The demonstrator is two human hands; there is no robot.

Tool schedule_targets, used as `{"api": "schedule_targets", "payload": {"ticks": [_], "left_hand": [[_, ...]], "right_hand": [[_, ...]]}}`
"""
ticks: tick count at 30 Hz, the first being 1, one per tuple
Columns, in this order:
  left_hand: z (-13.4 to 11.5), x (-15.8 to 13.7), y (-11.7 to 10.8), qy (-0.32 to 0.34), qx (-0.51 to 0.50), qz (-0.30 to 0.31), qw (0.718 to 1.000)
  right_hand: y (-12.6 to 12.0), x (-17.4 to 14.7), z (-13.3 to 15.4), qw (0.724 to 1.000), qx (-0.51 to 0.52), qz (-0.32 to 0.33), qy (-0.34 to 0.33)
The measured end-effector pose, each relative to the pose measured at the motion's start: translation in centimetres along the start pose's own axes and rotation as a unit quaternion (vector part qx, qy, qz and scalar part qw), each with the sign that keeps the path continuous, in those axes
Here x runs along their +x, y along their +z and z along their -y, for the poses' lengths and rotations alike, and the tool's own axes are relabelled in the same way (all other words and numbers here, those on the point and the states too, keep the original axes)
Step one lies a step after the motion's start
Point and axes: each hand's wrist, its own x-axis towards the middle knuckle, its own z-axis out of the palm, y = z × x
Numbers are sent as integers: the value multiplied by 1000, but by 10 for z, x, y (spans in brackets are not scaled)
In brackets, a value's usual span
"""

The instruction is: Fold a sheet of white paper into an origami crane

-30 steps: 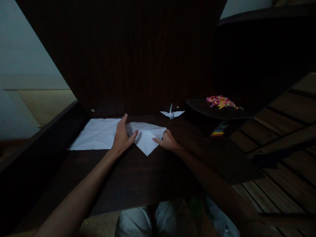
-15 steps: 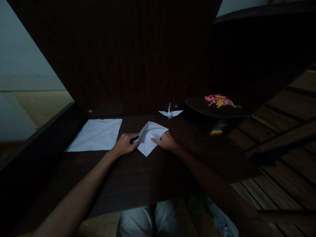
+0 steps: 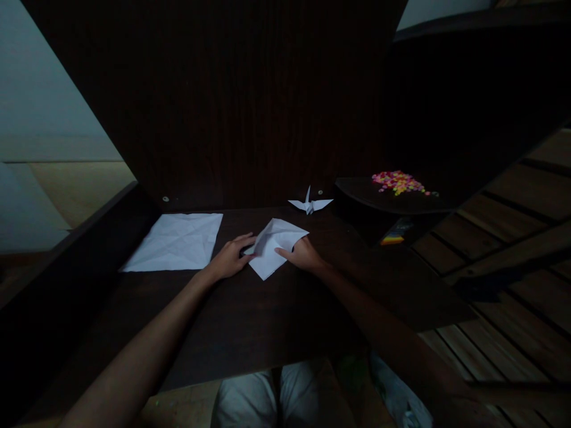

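Folded white paper (image 3: 270, 257): on bench (image 3: 250, 324), upper flap raised. Right hand (image 3: 305, 254): grasping right edge, thumb on top. Left hand (image 3: 231, 258): at left corner; cannot tell whether gripping. Creased sheet (image 3: 176, 242): flat, left.

On dark desk (image 3: 267, 324): creased sheet (image 3: 176, 242), folded paper (image 3: 271, 257), crane (image 3: 309, 206) (all white).

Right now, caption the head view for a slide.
Both hands on a partly folded white sheet, a paper crane beyond.
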Motion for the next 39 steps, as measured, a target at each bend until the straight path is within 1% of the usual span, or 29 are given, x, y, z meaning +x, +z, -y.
{"api": "schedule_targets", "payload": {"ticks": [4, 9, 13, 16, 21, 27, 32, 39], "left_hand": [[-1, 0, -1, 25, 21, 34, 999], [-3, -1, -5, 53, 29, 86, 994], [-2, -1, -8, 57, 18, 119, 991], [-3, -1, -6, 51, 17, 113, 992], [-10, -3, -1, 41, 63, 95, 993], [-10, -7, 3, 54, 91, 101, 989], [-10, -7, 4, 57, 97, 113, 987], [-11, -7, 3, 73, 105, 111, 986]], "right_hand": [[1, 0, -2, 999, 2, -3, -38], [6, 0, -7, 1000, 6, -22, -13], [7, 0, -9, 999, 28, -40, -25], [7, -1, -9, 998, 31, -42, -31], [8, -1, -12, 998, 27, -43, -29], [9, -1, -12, 998, 27, -41, -27], [8, -1, -11, 999, 22, -40, -21], [9, -1, -11, 999, 13, -38, -28]]}}
